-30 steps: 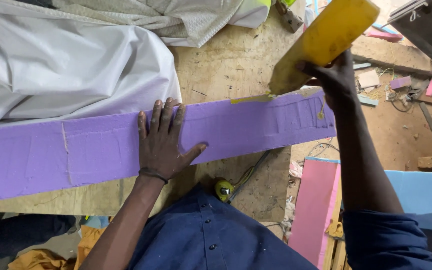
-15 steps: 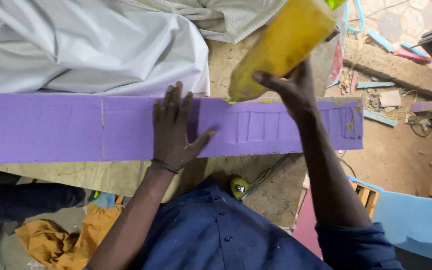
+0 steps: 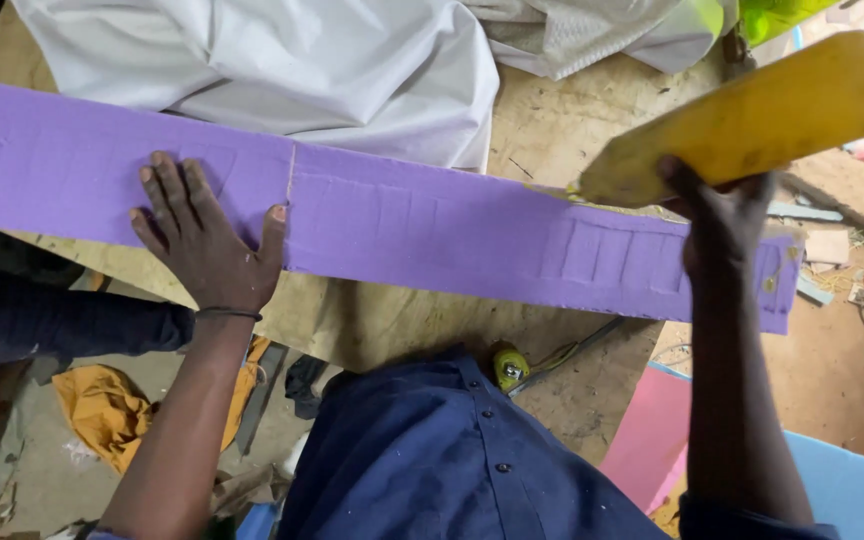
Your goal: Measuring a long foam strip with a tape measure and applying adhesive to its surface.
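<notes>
Head view: yellow block [image 3: 742,115] in right grip [image 3: 722,215]

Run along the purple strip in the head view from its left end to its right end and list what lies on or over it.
Left hand pressed flat on the purple strip → thin cross seam by the thumb → block of pressed ridges → right hand gripping the yellow board → small mark near the right end.

Foam strip [image 3: 402,220] across table [image 3: 552,120]; cloth [image 3: 282,70] behind; left hand [image 3: 207,240] on strip.
</notes>
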